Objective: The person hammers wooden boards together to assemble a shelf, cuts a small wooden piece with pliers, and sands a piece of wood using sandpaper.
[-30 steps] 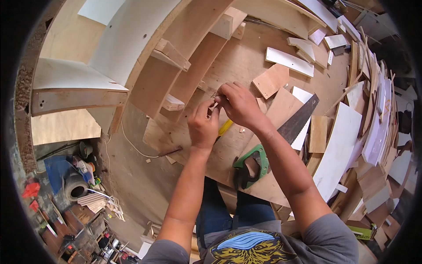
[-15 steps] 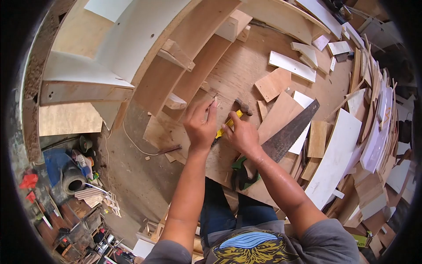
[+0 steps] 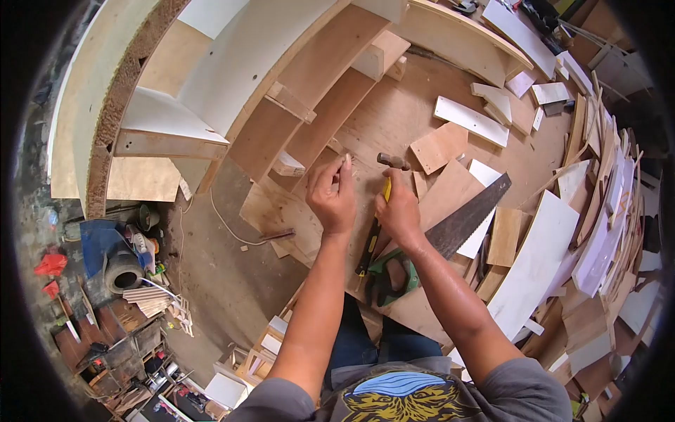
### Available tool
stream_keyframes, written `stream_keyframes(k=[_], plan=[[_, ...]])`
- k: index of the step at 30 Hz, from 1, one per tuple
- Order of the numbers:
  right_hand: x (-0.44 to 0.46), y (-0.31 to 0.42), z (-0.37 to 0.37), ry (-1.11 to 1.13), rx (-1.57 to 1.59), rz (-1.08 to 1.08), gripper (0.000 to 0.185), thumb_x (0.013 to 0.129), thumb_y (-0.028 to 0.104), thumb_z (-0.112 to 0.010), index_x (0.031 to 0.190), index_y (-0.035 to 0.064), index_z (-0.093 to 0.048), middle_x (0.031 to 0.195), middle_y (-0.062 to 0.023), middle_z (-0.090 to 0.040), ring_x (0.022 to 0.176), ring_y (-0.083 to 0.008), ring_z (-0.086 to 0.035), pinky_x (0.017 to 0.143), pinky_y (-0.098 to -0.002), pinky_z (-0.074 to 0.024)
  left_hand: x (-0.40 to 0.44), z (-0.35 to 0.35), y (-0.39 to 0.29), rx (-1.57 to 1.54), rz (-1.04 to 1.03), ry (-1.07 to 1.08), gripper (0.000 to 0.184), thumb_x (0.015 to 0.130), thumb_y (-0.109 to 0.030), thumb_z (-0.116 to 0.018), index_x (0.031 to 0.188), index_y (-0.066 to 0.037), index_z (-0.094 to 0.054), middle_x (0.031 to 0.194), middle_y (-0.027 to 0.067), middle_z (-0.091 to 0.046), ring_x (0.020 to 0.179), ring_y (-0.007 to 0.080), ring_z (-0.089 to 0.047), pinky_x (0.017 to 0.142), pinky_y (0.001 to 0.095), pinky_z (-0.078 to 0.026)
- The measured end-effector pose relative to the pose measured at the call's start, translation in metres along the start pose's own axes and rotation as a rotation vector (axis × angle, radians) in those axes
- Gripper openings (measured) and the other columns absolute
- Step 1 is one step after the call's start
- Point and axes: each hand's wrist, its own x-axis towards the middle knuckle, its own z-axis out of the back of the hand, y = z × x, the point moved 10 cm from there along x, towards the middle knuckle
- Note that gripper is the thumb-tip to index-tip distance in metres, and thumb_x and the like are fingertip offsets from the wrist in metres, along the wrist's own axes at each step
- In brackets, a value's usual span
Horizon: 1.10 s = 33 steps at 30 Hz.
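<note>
My right hand (image 3: 399, 212) grips a hammer (image 3: 370, 243) with a black and yellow handle, its fingers closed near the head. The dark metal head sticks out past the knuckles, over the wooden panel. To the left, my left hand (image 3: 332, 200) is closed in a pinch, thumb against fingertips. Whatever lies between those fingertips is too small to make out. A handsaw (image 3: 464, 219) with a green and black handle lies under and beside my right forearm, its blade pointing to the far right.
Left and ahead stands a wooden cabinet frame (image 3: 320, 53) with white and brown panels. Offcuts, such as a white strip (image 3: 471, 121) and a brown block (image 3: 439, 148), lie on the right. A long white board (image 3: 534, 260) borders a scrap pile. A cord (image 3: 228, 235) crosses the floor.
My right hand has moved slightly right, and its grip now sits closer to the hammer's head. The hammer stands more in line with my forearm. The left hand keeps its pinch.
</note>
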Motion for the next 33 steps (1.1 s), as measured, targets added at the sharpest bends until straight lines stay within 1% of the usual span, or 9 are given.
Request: stream_keyframes(k=[4, 7, 10, 14, 17, 20, 23, 24, 33], plan=[[0.016, -0.016, -0.001, -0.025, 0.019, -0.033, 0.054, 0.088, 0.005, -0.068, 0.136, 0.0065, -0.043, 0.098, -0.0330, -0.069, 0.089, -0.0553, -0.067, 0.080, -0.0610, -0.0541, -0.013, -0.002, 0.022, -0.036, 0.102, -0.017, 0.009, 0.093, -0.008, -0.081, 0.096, 0.000, -0.078, 0.088, 0.0101, -0.074, 0.075, 0.0212, -0.068, 0.068, 0.0336, -0.055], [0.021, -0.030, 0.001, -0.037, 0.170, -0.162, 0.048, 0.088, 0.004, -0.070, 0.132, 0.0033, -0.049, 0.095, -0.0262, -0.071, 0.083, -0.0394, -0.074, 0.075, -0.0472, -0.0584, -0.003, -0.002, 0.007, 0.091, -0.084, -0.056, 0.007, 0.092, -0.006, -0.081, 0.096, -0.001, -0.078, 0.090, 0.0096, -0.074, 0.079, 0.0227, -0.069, 0.071, 0.0356, -0.055], [0.033, -0.026, 0.021, -0.240, 0.274, -0.044, 0.054, 0.089, 0.007, -0.070, 0.139, 0.0035, -0.051, 0.091, -0.0220, -0.072, 0.077, -0.0344, -0.073, 0.071, -0.0459, -0.0601, 0.012, -0.008, -0.022, 0.221, -0.287, -0.092, 0.007, 0.092, -0.005, -0.081, 0.097, -0.002, -0.078, 0.091, 0.0094, -0.074, 0.082, 0.0246, -0.070, 0.074, 0.0375, -0.055], [0.054, -0.006, 0.047, -0.151, 0.582, -0.156, 0.050, 0.090, 0.005, -0.069, 0.139, 0.0024, -0.061, 0.092, -0.0117, -0.072, 0.073, -0.0140, -0.069, 0.058, -0.0290, -0.0573, 0.023, -0.011, -0.037, 0.263, -0.349, -0.151, 0.007, 0.091, -0.005, -0.081, 0.097, -0.002, -0.078, 0.092, 0.0102, -0.074, 0.080, 0.0242, -0.070, 0.071, 0.0369, -0.054], [0.066, 0.012, 0.050, 0.051, 0.619, -0.134, 0.049, 0.097, 0.004, -0.069, 0.145, 0.0034, -0.059, 0.098, -0.0110, -0.073, 0.074, -0.0132, -0.067, 0.061, -0.0291, -0.0581, 0.015, -0.015, 0.006, -0.028, 0.125, -0.169, 0.008, 0.091, -0.003, -0.081, 0.098, -0.002, -0.078, 0.085, 0.0082, -0.071, 0.076, 0.0248, -0.070, 0.067, 0.0343, -0.055], [0.063, 0.021, 0.047, 0.200, 0.553, -0.140, 0.048, 0.099, 0.004, -0.069, 0.145, 0.0031, -0.058, 0.109, -0.0150, -0.076, 0.086, -0.0193, -0.073, 0.073, -0.0329, -0.0608, -0.001, -0.006, 0.012, -0.040, 0.189, -0.244, 0.006, 0.092, -0.003, -0.080, 0.097, 0.000, -0.078, 0.084, 0.0111, -0.074, 0.072, 0.0237, -0.072, 0.061, 0.0325, -0.055], [0.066, 0.040, 0.052, 0.145, 0.361, 0.265, 0.050, 0.098, 0.000, -0.072, 0.147, 0.0044, -0.059, 0.123, -0.0111, -0.075, 0.103, -0.0192, -0.073, 0.086, -0.0330, -0.0588, -0.007, 0.001, 0.018, 0.085, 0.130, -0.326, 0.009, 0.093, -0.004, -0.080, 0.100, 0.001, -0.079, 0.087, 0.0144, -0.077, 0.072, 0.0251, -0.074, 0.063, 0.0352, -0.057], [0.068, 0.044, 0.052, 0.198, 0.339, 0.232, 0.049, 0.096, -0.003, -0.073, 0.143, 0.0025, -0.062, 0.125, -0.0148, -0.075, 0.113, -0.0223, -0.073, 0.097, -0.0353, -0.0562, -0.005, 0.000, 0.019, 0.096, 0.142, -0.340, 0.010, 0.093, -0.005, -0.080, 0.101, 0.001, -0.079, 0.086, 0.0146, -0.077, 0.071, 0.0249, -0.074, 0.063, 0.0352, -0.058], [0.087, 0.059, 0.053, 0.217, 0.207, 0.285, 0.044, 0.095, -0.004, -0.073, 0.138, 0.0017, -0.065, 0.119, -0.0196, -0.077, 0.109, -0.0243, -0.075, 0.094, -0.0352, -0.0571, 0.016, -0.011, 0.036, 0.123, 0.212, -0.437, 0.015, 0.091, -0.010, -0.083, 0.104, -0.002, -0.082, 0.082, 0.0157, -0.078, 0.068, 0.0265, -0.075, 0.064, 0.0356, -0.058]])
